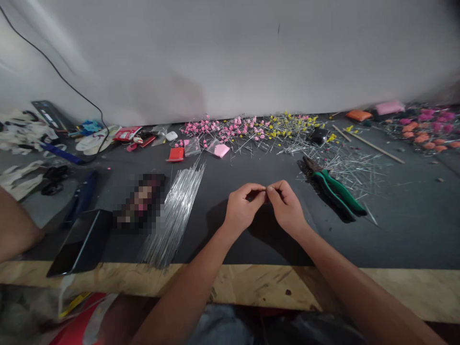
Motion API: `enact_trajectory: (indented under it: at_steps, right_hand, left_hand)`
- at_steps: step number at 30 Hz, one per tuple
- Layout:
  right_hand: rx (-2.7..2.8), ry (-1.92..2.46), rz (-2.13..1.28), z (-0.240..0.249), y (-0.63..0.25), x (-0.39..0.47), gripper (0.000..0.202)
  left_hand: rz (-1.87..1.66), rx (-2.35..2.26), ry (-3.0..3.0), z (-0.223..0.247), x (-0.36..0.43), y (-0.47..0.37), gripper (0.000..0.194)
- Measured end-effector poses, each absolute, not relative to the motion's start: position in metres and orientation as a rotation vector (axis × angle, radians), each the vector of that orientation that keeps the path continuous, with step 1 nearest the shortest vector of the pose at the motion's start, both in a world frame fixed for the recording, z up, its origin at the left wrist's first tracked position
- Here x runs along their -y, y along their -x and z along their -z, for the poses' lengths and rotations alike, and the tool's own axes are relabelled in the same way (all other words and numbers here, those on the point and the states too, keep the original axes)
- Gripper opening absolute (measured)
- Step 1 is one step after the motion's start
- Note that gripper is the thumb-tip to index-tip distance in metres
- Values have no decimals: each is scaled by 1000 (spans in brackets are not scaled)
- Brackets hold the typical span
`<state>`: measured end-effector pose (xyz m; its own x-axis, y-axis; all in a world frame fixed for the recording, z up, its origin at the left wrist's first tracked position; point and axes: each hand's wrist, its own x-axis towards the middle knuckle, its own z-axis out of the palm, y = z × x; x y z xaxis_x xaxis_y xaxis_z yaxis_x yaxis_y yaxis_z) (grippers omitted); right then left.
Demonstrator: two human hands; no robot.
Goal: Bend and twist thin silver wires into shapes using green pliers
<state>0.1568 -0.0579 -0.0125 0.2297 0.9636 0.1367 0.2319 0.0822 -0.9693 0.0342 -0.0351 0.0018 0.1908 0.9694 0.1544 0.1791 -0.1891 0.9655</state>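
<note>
My left hand [242, 205] and my right hand [285, 203] meet fingertip to fingertip above the dark tabletop. Both are pinched closed, and whatever small thing lies between the fingertips is too little to make out. To the left of my hands is a bundle of straight silvery wires [176, 211]. Pliers with green and black handles [334, 191] rest to the right, their jaws pointing away from me. Past them spreads a loose scatter of short wires [352, 167]. Behind my hands lie wire stems with pink heads [230, 128] and others with yellow heads [287, 127].
A dark phone [81, 242] overhangs the wooden front edge [258, 285]. Small packets, one of them red [176, 154], lie by the pink heads. Orange and magenta pieces [427, 127] sit far right, near a wooden stick [377, 147]. Another person's arm [16, 227] enters at left.
</note>
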Motion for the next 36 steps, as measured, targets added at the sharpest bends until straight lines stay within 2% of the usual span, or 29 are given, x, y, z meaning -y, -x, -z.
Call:
enact_trajectory:
  at_steps: [5,9,22,30,36]
  right_hand:
    - [1183,1366,-867,13,-158,56,15]
    - [1164,1364,-909,14,-157,55,17]
    - [1151,1327,-992,11,-157,56,16]
    - [1169,1327,-999,12,-162,51,10]
    - [1310,1371,-1021,13,-168,48,17]
  left_hand:
    - [-1034,-1004,-1222,-4,32,-38,20]
    - [-989,-1037,-1219,-5,31,-37,15]
    - [-863,-1069,-1086,-5,30,-34,21]
    - [-837,-1009,-1095,-5,28,-34,19]
    - [-805,-1026,-1127,-4,28,-33,20]
